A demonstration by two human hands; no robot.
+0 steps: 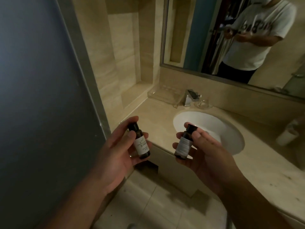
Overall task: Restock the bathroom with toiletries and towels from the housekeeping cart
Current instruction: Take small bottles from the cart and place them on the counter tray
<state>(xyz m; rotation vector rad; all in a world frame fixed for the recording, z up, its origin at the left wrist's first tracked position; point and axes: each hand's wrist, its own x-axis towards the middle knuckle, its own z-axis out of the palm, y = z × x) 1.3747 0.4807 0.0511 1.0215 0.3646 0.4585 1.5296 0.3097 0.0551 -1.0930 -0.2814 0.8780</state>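
Left grip (122, 152) is pinching a white-labelled bottle (141, 146), right grip (203, 154) is pinching a grey-labelled bottle (184, 144), both upright above the counter's (156, 111) near edge, by the sink (206, 123).

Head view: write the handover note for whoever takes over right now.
Left hand: holds the left bottle, dark, white label, cap up.
Right hand: holds the right bottle, dark, grey label, cap up.
Both bottles are held in the air in front of the counter, near the sink.
Done: bottles are in the bathroom.
Left: set them down, probably in the clear tray by the tap; no towels visible.
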